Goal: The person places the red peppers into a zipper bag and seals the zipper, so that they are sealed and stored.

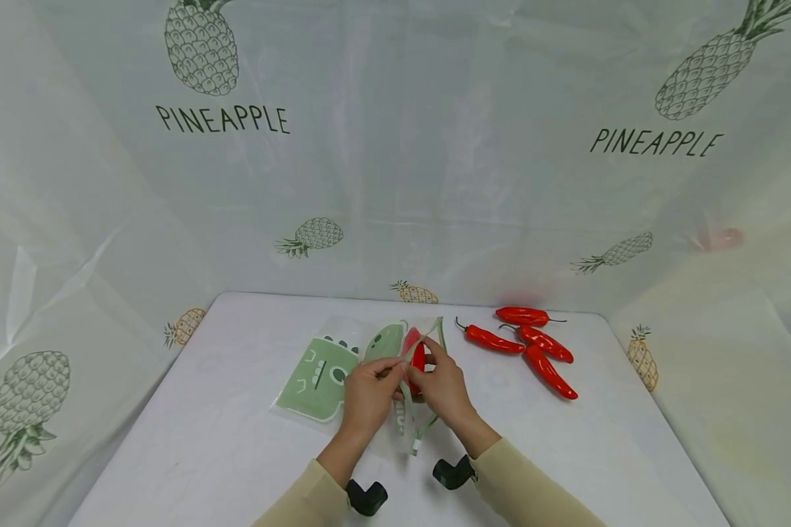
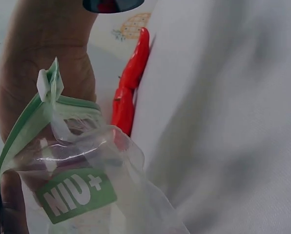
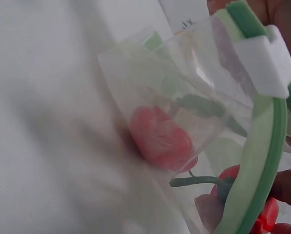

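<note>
A clear zip bag (image 1: 402,366) with a green zipper rim and a white slider (image 3: 262,63) is held up over the white table (image 1: 237,424). My left hand (image 1: 387,369) pinches the bag's rim on its left side. My right hand (image 1: 428,366) holds a red chili (image 1: 418,360) at the bag's mouth, its green stem (image 3: 199,181) showing in the right wrist view. Another red chili (image 3: 160,137) lies blurred inside the bag. A green "NIU+" label (image 2: 76,195) is on the bag's front.
A second bag with a green printed face (image 1: 318,377) lies flat to the left of the hands. Several loose red chilies (image 1: 530,348) lie at the right rear of the table, also seen as chilies (image 2: 131,87). A pineapple-print sheet (image 1: 395,146) walls the table in.
</note>
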A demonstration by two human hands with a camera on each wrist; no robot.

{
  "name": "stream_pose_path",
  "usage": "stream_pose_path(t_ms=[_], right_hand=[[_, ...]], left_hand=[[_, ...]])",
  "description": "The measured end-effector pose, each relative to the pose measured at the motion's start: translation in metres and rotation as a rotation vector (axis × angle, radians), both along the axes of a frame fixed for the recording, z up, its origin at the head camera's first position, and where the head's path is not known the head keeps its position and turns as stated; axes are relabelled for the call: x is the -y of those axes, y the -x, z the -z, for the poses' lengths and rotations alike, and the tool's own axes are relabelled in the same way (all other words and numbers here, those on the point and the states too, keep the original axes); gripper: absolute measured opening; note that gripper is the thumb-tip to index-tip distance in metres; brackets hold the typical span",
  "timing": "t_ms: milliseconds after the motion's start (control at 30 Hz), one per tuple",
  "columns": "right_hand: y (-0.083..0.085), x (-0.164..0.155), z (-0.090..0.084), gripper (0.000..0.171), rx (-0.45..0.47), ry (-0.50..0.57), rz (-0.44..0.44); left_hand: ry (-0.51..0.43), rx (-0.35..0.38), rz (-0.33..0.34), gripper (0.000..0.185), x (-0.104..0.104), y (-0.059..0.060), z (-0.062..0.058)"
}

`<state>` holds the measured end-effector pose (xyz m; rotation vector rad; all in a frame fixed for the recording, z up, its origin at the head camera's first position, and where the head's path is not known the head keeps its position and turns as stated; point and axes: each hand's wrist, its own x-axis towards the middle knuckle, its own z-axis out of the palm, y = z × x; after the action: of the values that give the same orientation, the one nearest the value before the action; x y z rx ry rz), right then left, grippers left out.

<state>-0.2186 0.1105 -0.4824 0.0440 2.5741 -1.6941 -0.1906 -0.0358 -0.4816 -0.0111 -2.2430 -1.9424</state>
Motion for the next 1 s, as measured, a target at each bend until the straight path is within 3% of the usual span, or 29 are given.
stream_pose_path(t_ms=[233,633,800,1000], right_hand=[[0.0017,-0.0072,0.0030,0.081,0.024,-0.015,-0.037],[0.0021,-0.0080,0.0019,0.077,0.028,0.000,-0.045],[0.0014,-0.0074,0.0014,0.072,0.028,0.015,-0.046],[0.0002,-0.0097,0.0020,0.062,-0.038,0.013,-0.063]], left_hand=[[-0.039,-0.004,-0.014,0.019,0.0043,0.0033,0.0000],[-0.031,0.019,-0.010,0.022,0.0052,0.0049,-0.0016],[-0.035,0.015,-0.011,0.021,0.0057,0.0070,-0.0012],[-0.017,0.019,-0.016,0.019,0.0073,0.0087,0.0008]])
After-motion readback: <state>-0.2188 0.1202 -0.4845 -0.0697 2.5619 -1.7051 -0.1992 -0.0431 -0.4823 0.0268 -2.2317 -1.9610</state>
